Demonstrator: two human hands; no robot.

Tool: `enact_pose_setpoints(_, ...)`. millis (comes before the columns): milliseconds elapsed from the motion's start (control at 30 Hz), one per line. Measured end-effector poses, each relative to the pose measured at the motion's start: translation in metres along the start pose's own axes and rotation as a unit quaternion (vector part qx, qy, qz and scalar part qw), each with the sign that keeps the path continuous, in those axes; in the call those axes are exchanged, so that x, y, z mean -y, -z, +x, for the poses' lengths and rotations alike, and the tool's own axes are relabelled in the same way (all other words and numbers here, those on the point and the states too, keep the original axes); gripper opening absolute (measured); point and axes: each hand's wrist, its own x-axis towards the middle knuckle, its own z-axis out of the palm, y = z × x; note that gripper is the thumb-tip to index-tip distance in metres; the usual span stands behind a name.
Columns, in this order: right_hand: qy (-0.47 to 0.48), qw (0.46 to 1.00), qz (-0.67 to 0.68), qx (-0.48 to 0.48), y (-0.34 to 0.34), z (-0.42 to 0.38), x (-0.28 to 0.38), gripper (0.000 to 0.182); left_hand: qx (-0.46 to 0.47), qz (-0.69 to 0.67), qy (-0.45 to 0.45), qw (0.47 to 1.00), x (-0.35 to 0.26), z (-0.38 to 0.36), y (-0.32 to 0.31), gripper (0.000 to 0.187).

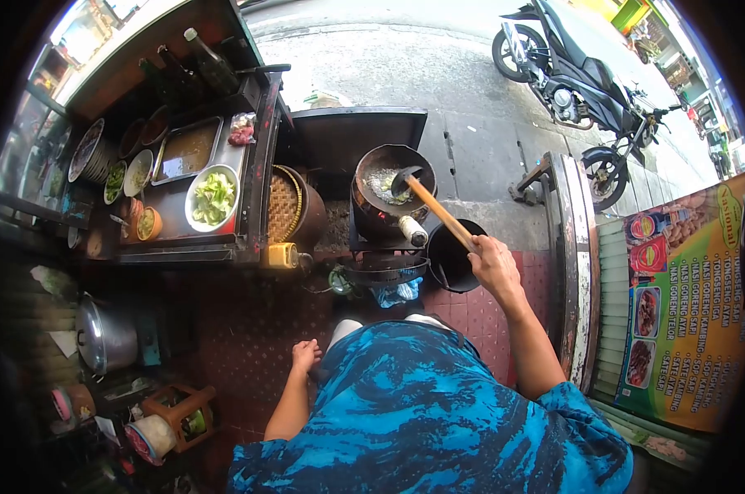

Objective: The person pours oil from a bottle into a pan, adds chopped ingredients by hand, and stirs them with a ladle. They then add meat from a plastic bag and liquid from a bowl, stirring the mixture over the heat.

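Observation:
My right hand [494, 267] is wrapped round the end of the long wooden handle of a ladle [442, 212]. The ladle's dark, rounded head rests inside a wok [371, 159], among bubbling oil and small pale and green bits. Beneath the wok, a glow shows in the stove [364, 221]. A whitish, bottle-like object [413, 231] sticks out at the wok's front edge. Down by my left side hangs my left hand [306, 355], its fingers loosely curled with nothing visible in them.
On the cart at left are a white bowl of cut greens [213, 199], a metal tray [188, 150], stacked plates and bottles. A woven basket [285, 202] stands beside it. A black bucket [455, 262], a bench [576, 255] and a motorcycle [578, 86] are at right.

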Motion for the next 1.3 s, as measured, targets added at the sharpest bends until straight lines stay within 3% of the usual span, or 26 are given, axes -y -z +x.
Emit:
enact_pose_setpoints(200,0.070,0.995,0.061,-0.024,-0.021,0.016,0.013,0.031,0.022,0.010,0.007,1.000,-0.008,0.004,0.001,0.026)
enact_pose_setpoints(333,0.082,0.996,0.010,-0.040,-0.030,0.029,0.004,0.030,0.012,0.014,-0.008,1.000,-0.012,0.004,-0.002,0.026)
enact_pose_setpoints(400,0.067,0.996,-0.006,-0.057,-0.018,0.030,0.003,0.027,0.012,0.006,-0.008,1.000,-0.012,0.008,0.000,0.026)
enact_pose_setpoints(500,0.017,1.000,-0.022,0.008,0.008,0.024,0.013,0.027,0.008,0.000,-0.013,1.000,0.000,0.008,0.004,0.025)
enact_pose_setpoints(633,0.040,0.999,0.028,0.014,-0.005,0.028,0.002,0.028,0.010,0.027,0.015,0.999,0.005,-0.002,0.005,0.025)
enact_pose_setpoints(700,0.041,0.997,0.058,-0.031,-0.003,0.026,-0.003,0.029,-0.001,0.019,0.025,0.999,0.011,-0.001,0.007,0.025)
enact_pose_setpoints(867,0.007,1.000,0.008,-0.002,0.024,0.001,0.000,0.033,0.002,0.012,0.029,0.999,0.019,-0.006,0.012,0.025)
enact_pose_setpoints(933,-0.011,0.996,0.083,0.042,0.007,0.008,0.000,0.032,0.004,0.035,0.035,0.999,0.013,-0.010,0.010,0.025)
enact_pose_setpoints(967,0.028,0.996,0.088,-0.006,-0.005,0.011,0.002,0.031,0.009,0.058,0.030,0.998,0.015,-0.008,0.009,0.025)
enact_pose_setpoints(1167,0.077,0.996,0.052,-0.014,-0.024,0.020,0.019,0.032,0.012,0.019,0.007,1.000,0.001,0.002,0.006,0.025)
enact_pose_setpoints(1300,0.054,0.997,-0.002,-0.046,-0.027,0.028,0.004,0.027,0.012,-0.014,-0.004,1.000,-0.008,0.001,0.006,0.026)
